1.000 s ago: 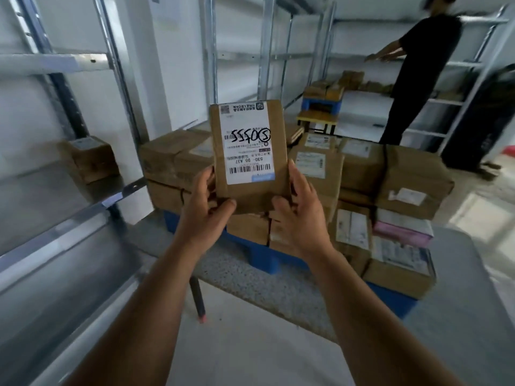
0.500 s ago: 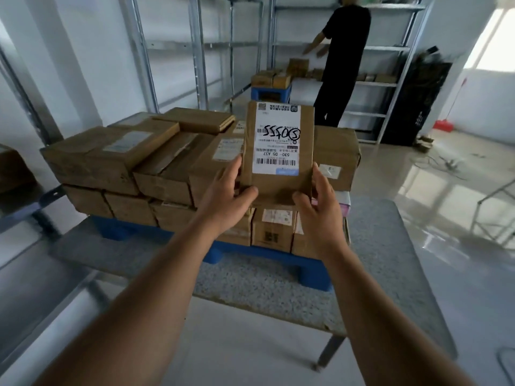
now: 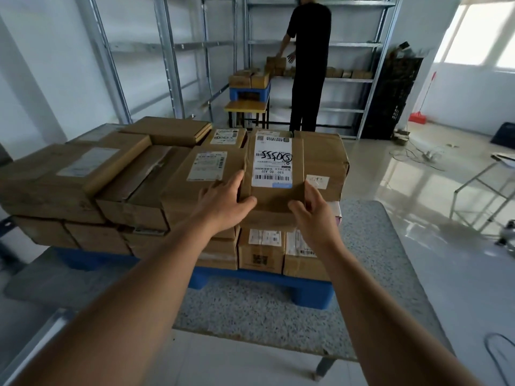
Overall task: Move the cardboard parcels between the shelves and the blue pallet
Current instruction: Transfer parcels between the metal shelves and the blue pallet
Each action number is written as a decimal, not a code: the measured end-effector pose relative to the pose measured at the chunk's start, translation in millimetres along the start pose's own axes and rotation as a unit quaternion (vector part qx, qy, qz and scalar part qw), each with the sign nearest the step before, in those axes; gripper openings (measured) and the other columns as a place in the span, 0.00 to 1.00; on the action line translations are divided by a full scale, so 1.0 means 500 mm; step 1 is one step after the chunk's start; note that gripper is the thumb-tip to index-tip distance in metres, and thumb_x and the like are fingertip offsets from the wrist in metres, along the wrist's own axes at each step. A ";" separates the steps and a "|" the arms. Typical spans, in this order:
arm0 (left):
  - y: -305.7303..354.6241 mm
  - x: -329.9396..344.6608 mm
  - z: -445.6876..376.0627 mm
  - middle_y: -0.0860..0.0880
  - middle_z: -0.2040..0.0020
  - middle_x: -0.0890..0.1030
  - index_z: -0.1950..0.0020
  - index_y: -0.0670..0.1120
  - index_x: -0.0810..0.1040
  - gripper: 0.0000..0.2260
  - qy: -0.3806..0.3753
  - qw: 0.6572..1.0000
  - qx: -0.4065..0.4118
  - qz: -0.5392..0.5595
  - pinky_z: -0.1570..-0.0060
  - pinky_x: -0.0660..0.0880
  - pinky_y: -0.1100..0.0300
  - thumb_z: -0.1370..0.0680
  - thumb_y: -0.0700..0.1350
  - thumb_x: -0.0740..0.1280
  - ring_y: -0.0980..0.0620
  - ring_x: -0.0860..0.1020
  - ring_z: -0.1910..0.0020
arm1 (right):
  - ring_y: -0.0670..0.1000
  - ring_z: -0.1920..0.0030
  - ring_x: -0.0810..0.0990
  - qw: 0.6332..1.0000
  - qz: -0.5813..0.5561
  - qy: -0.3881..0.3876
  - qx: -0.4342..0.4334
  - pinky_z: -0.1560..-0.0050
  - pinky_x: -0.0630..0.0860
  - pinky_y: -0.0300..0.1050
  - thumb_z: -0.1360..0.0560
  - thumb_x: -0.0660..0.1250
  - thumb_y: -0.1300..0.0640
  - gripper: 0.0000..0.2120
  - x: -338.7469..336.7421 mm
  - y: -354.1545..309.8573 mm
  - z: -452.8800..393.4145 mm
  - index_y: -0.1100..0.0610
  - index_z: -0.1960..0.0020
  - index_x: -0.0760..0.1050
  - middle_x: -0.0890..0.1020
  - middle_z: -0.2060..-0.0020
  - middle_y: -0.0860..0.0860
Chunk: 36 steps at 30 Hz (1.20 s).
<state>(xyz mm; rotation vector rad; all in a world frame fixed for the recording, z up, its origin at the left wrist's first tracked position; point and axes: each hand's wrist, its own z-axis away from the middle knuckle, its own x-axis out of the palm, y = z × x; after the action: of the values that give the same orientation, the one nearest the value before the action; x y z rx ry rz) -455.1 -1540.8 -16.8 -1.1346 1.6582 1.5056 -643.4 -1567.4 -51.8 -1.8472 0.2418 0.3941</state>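
Gripping the labelled parcel [image 3: 274,176] by its near lower corners, the left hand [image 3: 223,203] and right hand [image 3: 313,211] curl thumbs and fingers round it from either side, and where a moment ago it was held upright in the air, it now tilts low over the top layer of the stack [image 3: 117,176] on the blue pallet [image 3: 278,285], so setting it down looks close. Boxes crowd its left edge and a large box [image 3: 324,160] sits behind, while the speckled table [image 3: 376,260] lies bare to the right.
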 end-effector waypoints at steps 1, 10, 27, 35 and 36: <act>-0.005 0.002 -0.007 0.48 0.26 0.63 0.23 0.52 0.51 0.31 -0.002 1.000 -0.001 -0.021 0.31 0.56 0.46 0.22 0.59 0.58 0.45 0.60 0.28 | 0.45 0.62 0.77 1.000 0.008 -0.008 0.007 0.63 0.73 0.43 0.23 0.61 0.55 0.11 0.006 0.008 -0.006 0.49 0.41 0.69 0.78 0.58 0.46; -0.039 0.018 -0.044 0.50 0.31 0.60 0.27 0.50 0.62 0.28 -0.009 0.985 0.055 -0.161 0.33 0.56 0.49 0.24 0.61 0.57 0.47 0.56 0.31 | 0.45 0.68 0.75 0.995 0.072 -0.034 0.065 0.73 0.66 0.36 0.21 0.60 0.55 0.11 0.027 0.060 -0.051 0.53 0.39 0.71 0.80 0.60 0.50; -0.053 0.022 -0.045 0.50 0.36 0.63 0.35 0.52 0.73 0.26 0.015 0.968 0.106 -0.227 0.38 0.58 0.48 0.29 0.64 0.64 0.48 0.60 0.36 | 0.43 0.56 0.72 0.990 0.109 -0.051 0.068 0.61 0.67 0.38 0.18 0.53 0.52 0.23 0.039 0.069 -0.074 0.56 0.25 0.58 0.75 0.38 0.56; -0.050 0.008 -0.007 0.51 0.26 0.60 0.25 0.53 0.58 0.29 0.065 0.985 0.069 -0.145 0.32 0.55 0.48 0.23 0.58 0.61 0.49 0.56 0.28 | 0.54 0.42 0.73 0.977 0.212 0.013 0.033 0.52 0.69 0.44 0.20 0.56 0.49 0.23 0.026 0.035 -0.052 0.52 0.27 0.60 0.72 0.38 0.57; -0.052 0.005 0.006 0.51 0.26 0.60 0.25 0.53 0.58 0.28 0.083 0.986 0.062 -0.131 0.31 0.55 0.49 0.23 0.58 0.61 0.49 0.56 0.28 | 0.53 0.42 0.73 0.972 0.234 0.032 0.005 0.52 0.70 0.45 0.20 0.57 0.48 0.23 0.029 0.026 -0.044 0.51 0.27 0.61 0.72 0.39 0.56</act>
<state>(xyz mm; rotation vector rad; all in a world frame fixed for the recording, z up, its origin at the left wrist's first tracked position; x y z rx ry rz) -433.3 -1537.8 -30.9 -1.3787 1.6114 1.1536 -631.6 -1591.8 -62.8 -1.7845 0.7299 0.6539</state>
